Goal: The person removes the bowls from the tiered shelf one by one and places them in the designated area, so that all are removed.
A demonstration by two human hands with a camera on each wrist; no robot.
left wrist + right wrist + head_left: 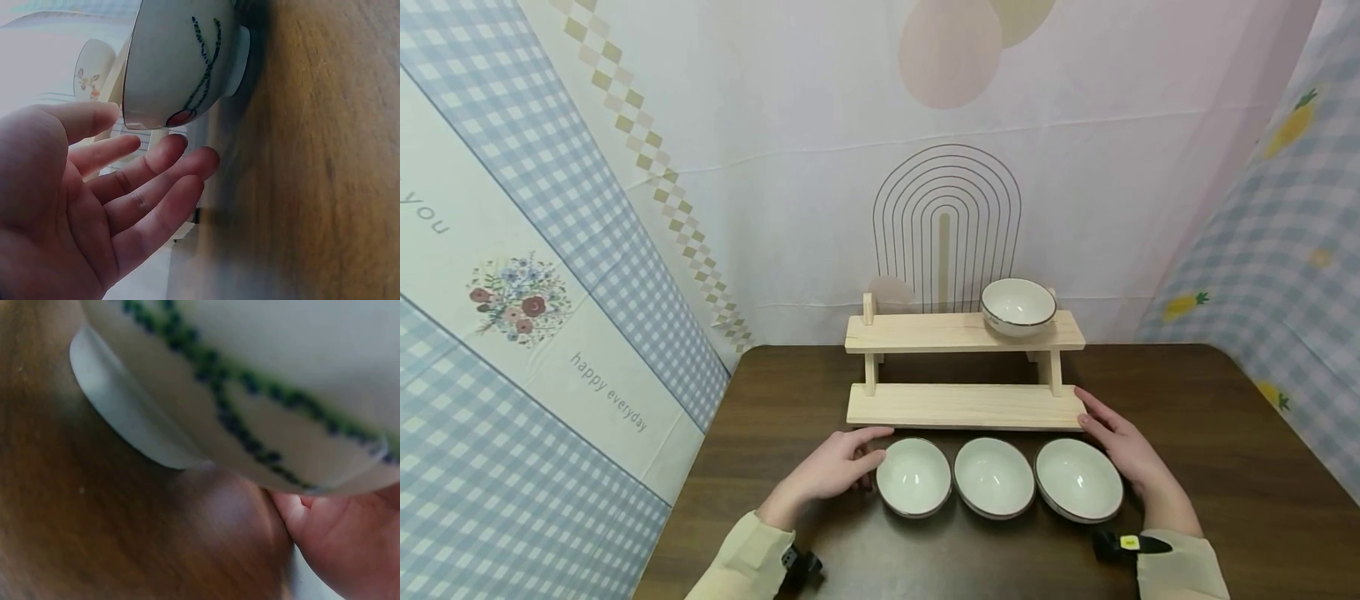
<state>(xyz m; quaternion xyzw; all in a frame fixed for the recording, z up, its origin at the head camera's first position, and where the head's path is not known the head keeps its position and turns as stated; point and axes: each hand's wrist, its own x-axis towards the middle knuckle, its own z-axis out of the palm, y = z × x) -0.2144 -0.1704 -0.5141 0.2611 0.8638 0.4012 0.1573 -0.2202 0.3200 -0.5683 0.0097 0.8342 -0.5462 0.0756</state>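
Three white bowls with dark rims stand in a row on the table: a left bowl (913, 477), a middle bowl (994, 477) and a right bowl (1078, 480). My left hand (837, 463) is beside the left bowl, fingers loosely spread and thumb close to its rim. In the left wrist view that bowl (175, 62) shows a painted green line pattern. Behind the right bowl, my right hand (1122, 437) has its straight fingertips at the right end of the wooden two-tier shelf (962, 404). The right wrist view hides most of those fingers behind a bowl (250, 394).
A fourth bowl (1018, 304) sits on the right part of the shelf's upper tier. The shelf stands behind the row, near the back edge of the brown wooden table (790, 392). A patterned cloth (805, 208) hangs behind, with checked cloth at both sides.
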